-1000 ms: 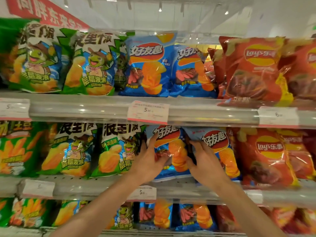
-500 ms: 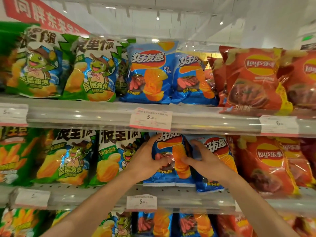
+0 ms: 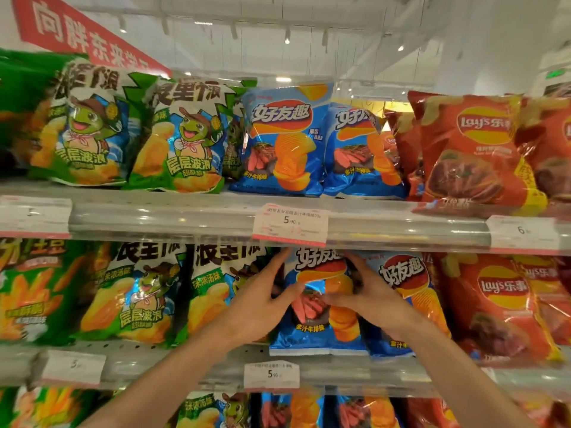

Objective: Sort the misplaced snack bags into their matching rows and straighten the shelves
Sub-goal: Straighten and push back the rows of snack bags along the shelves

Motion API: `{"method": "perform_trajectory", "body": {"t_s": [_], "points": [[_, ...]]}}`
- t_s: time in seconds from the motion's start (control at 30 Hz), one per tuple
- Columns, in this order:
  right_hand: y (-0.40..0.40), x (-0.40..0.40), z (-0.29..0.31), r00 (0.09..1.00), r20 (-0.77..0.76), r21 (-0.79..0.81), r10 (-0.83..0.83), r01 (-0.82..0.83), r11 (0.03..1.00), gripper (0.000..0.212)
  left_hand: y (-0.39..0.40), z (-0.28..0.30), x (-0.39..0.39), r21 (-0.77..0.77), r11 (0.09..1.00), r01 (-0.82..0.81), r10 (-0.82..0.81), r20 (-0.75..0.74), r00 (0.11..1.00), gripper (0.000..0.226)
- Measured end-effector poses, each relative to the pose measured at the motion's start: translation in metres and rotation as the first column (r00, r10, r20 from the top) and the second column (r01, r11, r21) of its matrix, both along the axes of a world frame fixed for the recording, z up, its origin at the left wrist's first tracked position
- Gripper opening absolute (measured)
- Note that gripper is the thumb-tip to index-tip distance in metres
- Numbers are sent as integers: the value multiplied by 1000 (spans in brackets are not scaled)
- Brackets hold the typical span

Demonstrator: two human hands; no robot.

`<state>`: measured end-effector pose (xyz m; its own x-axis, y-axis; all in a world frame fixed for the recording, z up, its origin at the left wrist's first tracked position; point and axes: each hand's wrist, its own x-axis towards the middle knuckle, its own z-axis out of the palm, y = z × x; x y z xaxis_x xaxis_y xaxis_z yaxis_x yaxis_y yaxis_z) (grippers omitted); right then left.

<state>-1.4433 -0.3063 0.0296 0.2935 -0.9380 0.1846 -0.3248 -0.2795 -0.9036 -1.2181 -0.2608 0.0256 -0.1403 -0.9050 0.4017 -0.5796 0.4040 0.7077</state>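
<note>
On the middle shelf a blue chip bag (image 3: 312,322) stands upright at the shelf's front edge. My left hand (image 3: 262,304) grips its left edge, thumb on the front and fingers behind. My right hand (image 3: 370,299) grips its right edge the same way, fingers tucked between it and a second blue bag (image 3: 401,273) leaning beside it. Two more blue bags (image 3: 284,140) stand on the top shelf directly above. Green frog-print bags (image 3: 136,298) fill the row to the left and red Lay's bags (image 3: 500,301) the row to the right.
Price tags hang on the shelf rails, one (image 3: 289,224) right above my hands and one (image 3: 272,373) below them. The bottom shelf repeats the green, blue (image 3: 290,409) and red rows. A red banner (image 3: 77,35) hangs at the upper left.
Both hands drew the blue bag forward and set it upright at the shelf's front edge, thumbs closing over its front. The view tilted slightly upward.
</note>
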Motion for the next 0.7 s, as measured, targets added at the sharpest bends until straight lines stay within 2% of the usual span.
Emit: {"method": "perform_trajectory", "body": {"t_s": [0.07, 0.17, 0.23, 0.3, 0.33, 0.47, 0.7], "points": [[0, -1, 0, 999, 29, -16, -35, 35, 999, 83, 8, -1, 11, -120, 990, -71, 83, 100, 991, 60], [-3, 0, -4, 997, 48, -25, -66, 68, 997, 80, 11, -2, 27, -287, 951, -115, 152, 112, 982, 41], [-5, 2, -8, 996, 53, -37, -75, 77, 996, 78, 4, -5, 39, -486, 860, -154, 274, 186, 944, 31], [-6, 7, -12, 997, 51, -45, -64, 67, 997, 73, -6, -14, 49, -647, 750, -138, 417, 301, 857, 34], [-5, 10, -14, 997, 48, -51, -58, 60, 997, 71, -10, -18, 53, -663, 737, -131, 465, 355, 811, 38], [-6, 16, -15, 992, 99, -23, -74, 76, 997, 68, -20, -34, 62, -590, 785, -187, 547, 520, 655, 53], [-12, 7, -16, 963, 251, 40, -98, 91, 995, 64, -28, -40, 60, -553, 792, -259, 590, 583, 559, 58]]}}
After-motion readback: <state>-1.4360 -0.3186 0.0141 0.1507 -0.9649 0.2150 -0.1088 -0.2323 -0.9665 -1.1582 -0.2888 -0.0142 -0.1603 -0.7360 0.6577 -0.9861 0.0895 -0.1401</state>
